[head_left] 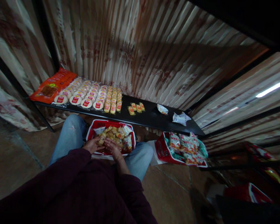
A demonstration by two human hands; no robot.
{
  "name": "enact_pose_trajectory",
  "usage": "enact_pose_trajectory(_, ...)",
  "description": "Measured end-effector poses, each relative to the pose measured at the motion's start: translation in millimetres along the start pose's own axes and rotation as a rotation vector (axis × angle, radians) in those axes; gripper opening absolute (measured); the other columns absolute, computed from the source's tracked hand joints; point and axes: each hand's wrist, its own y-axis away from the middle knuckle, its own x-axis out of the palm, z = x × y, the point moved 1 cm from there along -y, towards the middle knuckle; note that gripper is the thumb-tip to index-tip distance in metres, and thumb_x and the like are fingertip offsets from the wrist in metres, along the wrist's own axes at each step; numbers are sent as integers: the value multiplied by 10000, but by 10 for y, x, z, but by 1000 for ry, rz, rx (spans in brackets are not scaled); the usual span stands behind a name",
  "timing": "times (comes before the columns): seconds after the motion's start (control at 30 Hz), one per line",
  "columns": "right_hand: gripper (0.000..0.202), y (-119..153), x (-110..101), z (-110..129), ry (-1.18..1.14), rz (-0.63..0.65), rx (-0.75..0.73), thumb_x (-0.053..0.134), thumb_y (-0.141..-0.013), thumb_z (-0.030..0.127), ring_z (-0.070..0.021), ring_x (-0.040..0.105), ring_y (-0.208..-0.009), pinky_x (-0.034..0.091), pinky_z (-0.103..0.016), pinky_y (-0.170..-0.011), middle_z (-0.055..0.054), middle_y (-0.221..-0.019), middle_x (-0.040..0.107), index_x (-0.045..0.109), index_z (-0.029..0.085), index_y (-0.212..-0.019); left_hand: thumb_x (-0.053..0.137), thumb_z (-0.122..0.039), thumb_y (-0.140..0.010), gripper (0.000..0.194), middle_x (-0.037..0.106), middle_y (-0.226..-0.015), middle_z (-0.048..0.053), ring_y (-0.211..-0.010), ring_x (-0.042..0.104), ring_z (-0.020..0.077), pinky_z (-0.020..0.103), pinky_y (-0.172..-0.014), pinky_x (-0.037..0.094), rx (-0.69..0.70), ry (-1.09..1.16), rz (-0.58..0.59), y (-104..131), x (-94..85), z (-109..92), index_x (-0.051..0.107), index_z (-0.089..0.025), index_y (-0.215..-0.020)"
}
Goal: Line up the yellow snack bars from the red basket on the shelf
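A red-and-white basket (91, 133) stands between my knees, filled with small yellow wrapped snack packets (112, 133) and some white packets (127, 143) at its right side. My left hand (93, 145) reaches over the near left rim, its fingers closed around a yellow packet (102, 137). Beside it, my right hand (113, 147) lies over the packets with fingers stretched toward the left hand. On the black shelf (151, 115) ahead, rows of yellow packets (113, 98) adjoin round white wrapped cakes (86, 93). Several yellow packets (135, 108) form a separate group to the right.
An orange bag (53, 85) lies at the shelf's left end. Two white packets, one small (162, 109) and one larger (181, 118), lie toward its right. A second red basket (162, 150) with packets stands on the floor. Black posts (45, 34) and a patterned curtain (130, 46) surround the shelf.
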Motion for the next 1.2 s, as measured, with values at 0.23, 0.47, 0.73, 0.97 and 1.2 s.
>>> enact_pose_trajectory(0.23,459,12,24,16,33,-27,-12,718,-618,454,-256,642,-984,497,-360,-797,-78,-1043,706,691,207,-1005,584,-213,-809,384,673,-802,20,-691,654,173,406,-767,541,-24,-11,42,10,4,6,536,-207,-1191)
enact_pose_trajectory(0.47,414,-21,9,-23,56,-80,-34,690,-640,485,-192,636,-831,502,-333,-756,-59,-945,700,695,201,-940,562,-107,-781,470,687,-953,46,-785,660,153,307,-764,518,33,-61,87,-52,-49,39,532,-211,-1238)
enact_pose_trajectory(0.73,495,-61,22,-93,13,-159,-35,718,-595,442,-179,638,-781,504,-320,-719,-36,-902,693,654,218,-1031,605,-87,-753,431,668,-1069,98,-814,653,139,241,-717,494,122,-76,49,-189,-138,78,565,-147,-1178)
enact_pose_trajectory(0.97,498,-112,-37,-149,177,-159,-37,693,-613,407,-201,633,-785,513,-324,-668,-43,-943,698,651,243,-1081,660,-128,-711,468,540,-1305,92,-1003,609,191,342,-829,499,53,-151,128,-200,-173,109,571,-213,-1163)
enact_pose_trajectory(1.2,475,-146,-59,-201,267,-118,-118,631,-684,384,-194,638,-837,523,-316,-707,-38,-991,697,610,247,-1138,653,-122,-710,451,548,-1292,111,-1066,589,222,408,-895,488,25,-138,169,-139,-127,85,576,-200,-1148)
